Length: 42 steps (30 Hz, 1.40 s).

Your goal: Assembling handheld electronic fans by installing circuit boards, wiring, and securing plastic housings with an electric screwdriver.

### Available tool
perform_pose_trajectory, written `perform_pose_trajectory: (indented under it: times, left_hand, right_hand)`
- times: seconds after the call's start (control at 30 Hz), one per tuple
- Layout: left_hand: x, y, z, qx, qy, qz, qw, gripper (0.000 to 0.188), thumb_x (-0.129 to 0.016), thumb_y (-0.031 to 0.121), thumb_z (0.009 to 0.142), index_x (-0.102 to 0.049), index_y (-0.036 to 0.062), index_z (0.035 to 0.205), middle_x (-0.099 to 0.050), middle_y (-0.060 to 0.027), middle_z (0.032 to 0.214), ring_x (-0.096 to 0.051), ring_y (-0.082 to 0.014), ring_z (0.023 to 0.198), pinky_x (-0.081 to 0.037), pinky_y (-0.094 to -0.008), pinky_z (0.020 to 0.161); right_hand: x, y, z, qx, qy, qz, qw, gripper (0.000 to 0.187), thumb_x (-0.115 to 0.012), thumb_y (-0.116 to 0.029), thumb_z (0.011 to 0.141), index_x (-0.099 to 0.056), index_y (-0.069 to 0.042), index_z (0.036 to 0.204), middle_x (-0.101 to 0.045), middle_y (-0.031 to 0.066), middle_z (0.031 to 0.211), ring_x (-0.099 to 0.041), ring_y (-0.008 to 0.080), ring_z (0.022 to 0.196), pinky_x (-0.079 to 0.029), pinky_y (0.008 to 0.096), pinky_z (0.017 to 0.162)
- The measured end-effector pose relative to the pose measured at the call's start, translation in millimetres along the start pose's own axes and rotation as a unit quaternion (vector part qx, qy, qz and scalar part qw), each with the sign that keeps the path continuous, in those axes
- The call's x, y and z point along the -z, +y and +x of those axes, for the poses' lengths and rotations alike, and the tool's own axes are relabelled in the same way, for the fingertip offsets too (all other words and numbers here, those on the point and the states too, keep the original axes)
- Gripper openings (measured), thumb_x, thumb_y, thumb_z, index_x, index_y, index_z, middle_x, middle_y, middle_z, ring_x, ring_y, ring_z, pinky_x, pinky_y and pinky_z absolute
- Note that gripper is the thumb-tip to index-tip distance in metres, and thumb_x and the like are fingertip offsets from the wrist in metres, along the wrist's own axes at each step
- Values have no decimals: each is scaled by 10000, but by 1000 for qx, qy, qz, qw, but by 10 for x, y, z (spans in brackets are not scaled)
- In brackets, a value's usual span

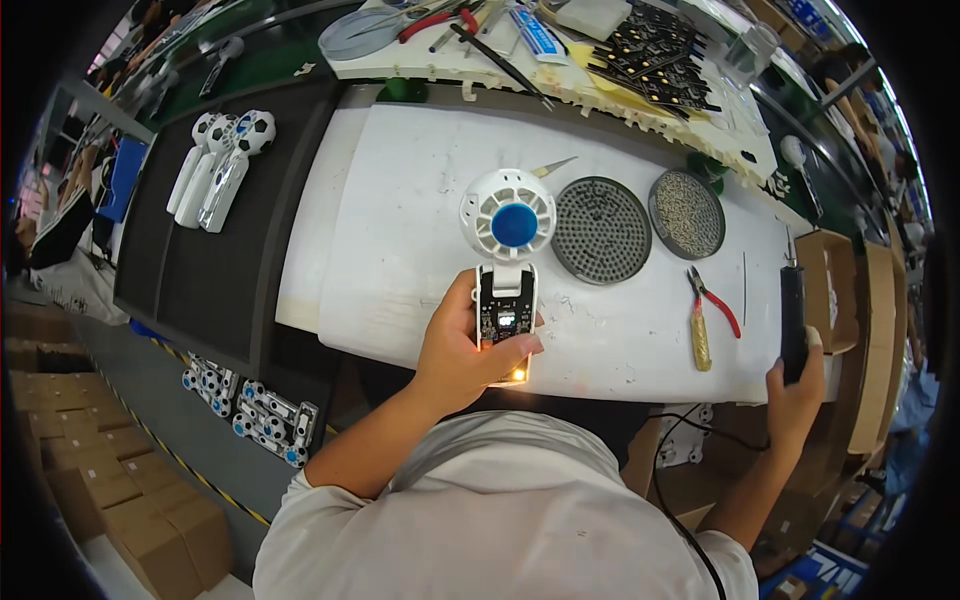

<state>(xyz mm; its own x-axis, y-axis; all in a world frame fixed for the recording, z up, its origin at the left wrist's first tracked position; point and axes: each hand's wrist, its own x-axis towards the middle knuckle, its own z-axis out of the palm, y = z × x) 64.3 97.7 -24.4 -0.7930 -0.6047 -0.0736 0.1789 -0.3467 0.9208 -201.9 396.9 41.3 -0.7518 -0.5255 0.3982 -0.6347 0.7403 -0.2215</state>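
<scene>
My left hand (452,350) is closed around the handle of a small white handheld fan (482,232), its round slotted head pointing away from me. A blue disc (515,225) fills the middle of that head. The handle lies uncovered, showing a dark circuit board (506,300), and an orange light glows near my thumb. At the far right, my right hand (795,395) grips a black electric screwdriver (792,315) by its lower end. Its thin bit points away from me, and a black cable (725,433) hangs near that hand.
Beside the fan head sit a round dish of dark pieces (601,230) and a dish of small screws (687,214). Red-handled cutters (712,318) lie nearer. Finished-looking fans (215,170) rest on the dark tray (225,270) at left. A cluttered shelf (450,65) spans the back; an open carton (830,290) stands right.
</scene>
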Motion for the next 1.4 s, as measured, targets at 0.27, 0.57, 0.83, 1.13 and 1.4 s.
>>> perform_pose_trajectory:
  times: [0.27,0.57,0.83,1.13,1.4]
  left_hand:
    - [-553,83,-5,49,-137,-74,987,531,-742,0,771,-437,25,1205,-616,-96,1002,-659,-154,836,-565,-307,756]
    - [-626,182,140,64,-53,-140,987,529,-726,13,781,-421,47,1211,-599,-94,1003,-672,-183,823,-583,-336,705]
    - [-813,322,-20,129,-117,-260,950,589,-719,23,789,-372,64,1262,-601,-122,966,-681,-218,789,-582,-354,657]
    - [-459,307,143,104,-137,-238,956,545,-676,110,814,-372,64,1265,-603,-152,957,-659,-247,737,-573,-374,633]
    - [-116,687,1119,-58,-82,-114,988,554,-648,104,778,-380,56,1261,-584,-150,1031,-646,-244,819,-576,-378,657]
  right_hand:
    - [-184,-1412,15,252,-175,167,937,455,-695,-106,678,-567,-9,1104,-552,151,862,-571,326,747,-469,437,628]
    - [-356,-1272,-605,459,-95,317,825,430,-701,-115,692,-608,-11,1099,-626,165,940,-623,298,792,-488,390,649]
    - [-672,-1598,-578,-29,-91,677,730,543,-636,-386,890,-459,-84,1305,-623,142,1046,-632,297,948,-488,454,904]
    - [-316,-1269,541,38,39,838,543,545,-537,-409,945,-346,-121,1367,-555,101,928,-562,208,761,-483,376,696]
    - [-399,-1586,1087,64,91,796,596,420,-528,-252,928,-457,-46,1287,-558,119,899,-569,187,658,-483,362,592]
